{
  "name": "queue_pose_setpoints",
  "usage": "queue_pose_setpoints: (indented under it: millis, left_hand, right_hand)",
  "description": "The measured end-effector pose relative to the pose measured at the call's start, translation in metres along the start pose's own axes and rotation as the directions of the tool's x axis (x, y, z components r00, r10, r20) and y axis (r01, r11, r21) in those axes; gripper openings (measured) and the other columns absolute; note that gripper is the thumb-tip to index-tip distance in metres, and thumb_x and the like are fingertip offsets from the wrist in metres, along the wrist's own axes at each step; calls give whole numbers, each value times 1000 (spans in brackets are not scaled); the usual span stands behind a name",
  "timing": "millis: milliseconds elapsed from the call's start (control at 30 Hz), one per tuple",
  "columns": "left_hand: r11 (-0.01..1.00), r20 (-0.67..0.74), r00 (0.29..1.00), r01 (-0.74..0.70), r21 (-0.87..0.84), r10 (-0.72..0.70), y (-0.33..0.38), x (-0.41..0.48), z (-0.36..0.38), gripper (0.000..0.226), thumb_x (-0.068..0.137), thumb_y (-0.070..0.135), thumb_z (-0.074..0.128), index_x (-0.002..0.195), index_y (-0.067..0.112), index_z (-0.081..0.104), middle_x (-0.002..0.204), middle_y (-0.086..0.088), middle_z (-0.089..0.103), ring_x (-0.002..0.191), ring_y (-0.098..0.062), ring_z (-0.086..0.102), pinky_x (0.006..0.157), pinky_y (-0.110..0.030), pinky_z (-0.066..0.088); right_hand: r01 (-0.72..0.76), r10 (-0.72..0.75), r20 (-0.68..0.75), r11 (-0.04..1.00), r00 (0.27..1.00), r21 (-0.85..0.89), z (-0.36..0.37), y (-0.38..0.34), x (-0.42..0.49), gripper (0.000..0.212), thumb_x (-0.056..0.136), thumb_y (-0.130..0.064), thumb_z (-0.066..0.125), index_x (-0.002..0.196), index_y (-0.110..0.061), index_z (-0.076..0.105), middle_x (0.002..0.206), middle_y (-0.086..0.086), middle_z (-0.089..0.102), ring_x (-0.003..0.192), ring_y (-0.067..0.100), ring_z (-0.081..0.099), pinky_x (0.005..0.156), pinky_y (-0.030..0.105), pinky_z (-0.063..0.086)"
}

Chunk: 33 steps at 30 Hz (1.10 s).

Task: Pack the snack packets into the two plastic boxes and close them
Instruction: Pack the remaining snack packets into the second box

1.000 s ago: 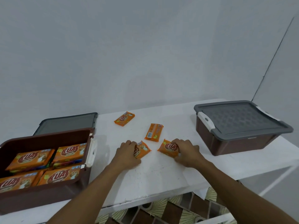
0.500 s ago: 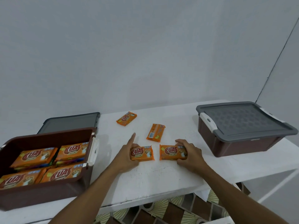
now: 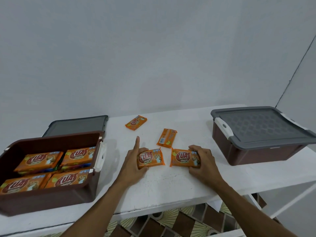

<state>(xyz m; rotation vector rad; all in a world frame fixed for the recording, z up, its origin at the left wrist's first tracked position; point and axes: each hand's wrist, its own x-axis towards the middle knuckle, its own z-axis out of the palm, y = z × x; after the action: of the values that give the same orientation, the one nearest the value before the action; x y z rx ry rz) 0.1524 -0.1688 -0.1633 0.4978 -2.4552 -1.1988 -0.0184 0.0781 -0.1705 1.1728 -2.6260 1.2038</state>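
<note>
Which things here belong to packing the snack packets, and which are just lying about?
Job: open brown box, its grey lid behind, closed box, near-left packet in the left hand, near-right packet in the right hand, far packet, barcode-up packet, boxed packets.
Just there: white table, patterned floor.

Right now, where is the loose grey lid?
In the head view, the loose grey lid lies flat on the white table at the far left, directly behind the open brown box.
</note>
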Motion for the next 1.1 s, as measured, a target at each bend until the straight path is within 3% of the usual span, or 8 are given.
queue_pose_setpoints:
  millis: [633, 733, 900, 1033, 1100]
  left_hand:
    - [999, 19, 999, 32, 15, -33, -6, -1, 3, 108, 78, 7, 75, 152, 43, 5, 126, 11, 43, 117, 0, 47, 85, -5, 43]
    - [997, 16, 999, 34, 66, -35, -4, 1, 1, 106, 78, 13, 76, 152, 41, 5, 126, 11, 44, 115, -1, 47, 87, -9, 42]
    - [987, -61, 998, 11, 159, -1, 20, 7, -6, 101, 76, 29, 78, 153, 31, 13, 123, 14, 51, 110, -7, 47, 96, -27, 45]
    - [967, -141, 978, -118, 225, 153, 67, 17, -34, 92, 73, 25, 78, 149, 27, 26, 113, 22, 53, 104, -14, 49, 100, -38, 42]
    - [961, -138, 971, -161, 226, 195, 83, 20, -61, 90, 74, 23, 78, 149, 28, 27, 113, 23, 53, 106, -14, 47, 101, -35, 40]
  right_hand:
    - [-10, 11, -8, 999, 1000, 33, 2, 3, -2, 74, 64, -26, 74, 130, -39, 44, 118, -11, 43, 112, 3, 42, 92, 28, 50]
    - [-45, 45, 2, 998, 999, 48, 0, 2, -1, 74, 66, -24, 79, 129, -35, 43, 111, -19, 40, 109, 6, 46, 89, 23, 50]
    - [-90, 90, 1, 995, 996, 45, -8, -13, 9, 67, 68, -25, 82, 125, -34, 47, 108, -12, 46, 99, 6, 53, 80, 12, 45]
    - [-53, 64, -86, 991, 994, 122, -17, -46, 30, 61, 66, -22, 81, 118, -35, 54, 105, -8, 55, 96, 5, 57, 81, 21, 52]
    - [-36, 48, -81, 989, 996, 141, -18, -66, 41, 59, 65, -24, 82, 116, -36, 54, 108, -2, 59, 95, 3, 57, 77, 13, 46]
